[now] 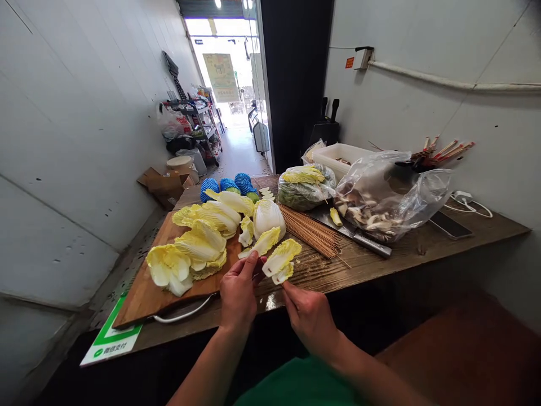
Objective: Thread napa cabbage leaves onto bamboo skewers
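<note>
My left hand is closed, thumb and fingers pinching the base of a yellow-white napa cabbage leaf. My right hand is closed around a bamboo skewer, mostly hidden by its fingers. Cabbage pieces are threaded on that skewer just above my right fingertips, close to the left hand's leaf. Loose cabbage leaves lie heaped on a wooden cutting board to the left. Behind my hands sits a pale cabbage heart, and a bundle of bamboo skewers lies to its right.
A knife lies right of the skewers, beside a clear bag of mushrooms. Bagged cabbage, a white bin and blue-netted vegetables stand at the back. A phone lies at the right. The table edge runs near my wrists.
</note>
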Tool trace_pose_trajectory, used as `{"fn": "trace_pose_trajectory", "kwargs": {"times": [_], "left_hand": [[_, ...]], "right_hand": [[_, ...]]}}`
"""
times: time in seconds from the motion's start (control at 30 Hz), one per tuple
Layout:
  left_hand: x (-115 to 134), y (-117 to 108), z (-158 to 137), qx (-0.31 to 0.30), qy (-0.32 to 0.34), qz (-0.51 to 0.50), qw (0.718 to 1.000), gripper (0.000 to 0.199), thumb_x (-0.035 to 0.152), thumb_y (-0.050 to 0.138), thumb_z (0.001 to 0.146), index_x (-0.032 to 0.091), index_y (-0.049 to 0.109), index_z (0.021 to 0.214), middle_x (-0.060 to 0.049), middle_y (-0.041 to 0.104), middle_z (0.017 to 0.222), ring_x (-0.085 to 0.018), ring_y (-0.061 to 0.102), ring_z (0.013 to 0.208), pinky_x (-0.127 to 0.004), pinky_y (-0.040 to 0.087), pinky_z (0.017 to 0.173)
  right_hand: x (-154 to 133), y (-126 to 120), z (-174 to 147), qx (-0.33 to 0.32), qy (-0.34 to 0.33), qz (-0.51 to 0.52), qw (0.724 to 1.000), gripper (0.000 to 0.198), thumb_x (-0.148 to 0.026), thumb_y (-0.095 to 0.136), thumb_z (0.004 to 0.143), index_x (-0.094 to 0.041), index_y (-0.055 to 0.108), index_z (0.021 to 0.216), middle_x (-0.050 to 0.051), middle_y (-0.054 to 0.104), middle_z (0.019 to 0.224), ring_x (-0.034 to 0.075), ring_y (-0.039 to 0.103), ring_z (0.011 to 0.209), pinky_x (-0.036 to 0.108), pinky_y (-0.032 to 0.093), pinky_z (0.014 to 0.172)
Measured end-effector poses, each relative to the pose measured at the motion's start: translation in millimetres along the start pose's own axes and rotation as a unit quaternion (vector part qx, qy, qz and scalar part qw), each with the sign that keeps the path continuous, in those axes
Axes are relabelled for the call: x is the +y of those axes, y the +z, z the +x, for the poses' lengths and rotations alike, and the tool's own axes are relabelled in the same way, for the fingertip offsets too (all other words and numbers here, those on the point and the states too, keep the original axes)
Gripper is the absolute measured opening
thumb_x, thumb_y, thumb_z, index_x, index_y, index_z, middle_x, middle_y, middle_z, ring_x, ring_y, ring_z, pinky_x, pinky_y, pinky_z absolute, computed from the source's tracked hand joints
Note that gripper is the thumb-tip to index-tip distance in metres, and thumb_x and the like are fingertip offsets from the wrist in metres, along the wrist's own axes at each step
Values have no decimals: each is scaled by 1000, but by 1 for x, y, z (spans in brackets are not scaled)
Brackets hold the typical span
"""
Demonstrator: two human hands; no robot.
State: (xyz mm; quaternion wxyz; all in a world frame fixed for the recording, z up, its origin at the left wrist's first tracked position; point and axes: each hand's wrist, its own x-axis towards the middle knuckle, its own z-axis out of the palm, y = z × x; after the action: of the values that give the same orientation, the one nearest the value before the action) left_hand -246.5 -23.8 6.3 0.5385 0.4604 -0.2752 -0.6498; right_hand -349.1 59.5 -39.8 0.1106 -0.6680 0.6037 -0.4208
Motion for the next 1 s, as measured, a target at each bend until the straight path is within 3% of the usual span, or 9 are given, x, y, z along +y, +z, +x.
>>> {"fn": "trace_pose_trajectory", "kwargs": {"times": [0.1,0.2,0.37,0.47,0.6,0.7,0.83,0.93,1.0], "left_hand": [[-3,0,-6,-56,-14,38,998,38,46,74,59,13,68,77,-5,69,72,-15,61,63,-24,47,59],[-10,-2,-9,-100,22,163,981,36,46,73,62,13,71,74,-3,67,67,-15,59,62,-24,45,61],[-18,-9,-6,-50,164,286,943,28,44,65,71,18,73,72,1,66,63,-16,58,65,-22,42,61],[-15,-9,-9,-54,177,301,936,30,45,64,72,18,74,76,-1,67,67,-19,59,69,-24,43,63],[-9,-9,-13,-140,123,261,947,40,49,63,73,13,73,87,-8,70,79,-23,63,78,-28,46,72],[-2,-8,-7,-106,111,173,973,46,52,62,72,11,71,91,-12,70,87,-23,63,84,-31,47,79],[11,-3,6,-61,105,100,988,42,50,69,65,11,68,81,-9,68,80,-20,63,79,-31,48,74],[16,-1,4,-81,125,155,977,44,51,66,67,10,66,84,-9,67,79,-20,62,75,-31,48,70],[13,0,-3,-94,165,251,949,49,52,65,68,10,64,94,-8,66,80,-19,61,73,-30,47,67]], "right_hand": [[2,-1,4,23,-6,-18,1000,30,-17,34,93,-13,62,98,8,69,77,16,65,65,23,43,62],[4,1,7,40,-20,-62,997,31,-17,32,94,-13,63,88,7,67,69,15,63,59,23,41,57],[6,7,5,42,-47,-89,994,31,-17,32,94,-11,62,94,9,67,70,15,62,58,24,40,56],[5,4,5,40,-38,-59,997,32,-17,32,94,-10,63,94,9,66,68,16,62,58,24,41,57],[1,-13,11,24,13,80,996,30,-21,33,94,-14,63,91,8,68,77,16,64,68,24,45,63],[-2,-25,12,14,35,140,989,27,-24,37,93,-18,63,90,5,67,76,16,64,68,23,45,64],[-4,-22,9,13,32,137,990,28,-24,39,92,-18,64,80,5,66,70,16,63,66,23,45,63],[-2,-14,7,27,21,99,995,28,-22,38,92,-17,63,81,5,66,70,15,63,63,23,44,62],[1,-8,9,54,7,58,997,29,-21,37,93,-15,63,83,6,66,69,15,64,64,22,44,62]]}}
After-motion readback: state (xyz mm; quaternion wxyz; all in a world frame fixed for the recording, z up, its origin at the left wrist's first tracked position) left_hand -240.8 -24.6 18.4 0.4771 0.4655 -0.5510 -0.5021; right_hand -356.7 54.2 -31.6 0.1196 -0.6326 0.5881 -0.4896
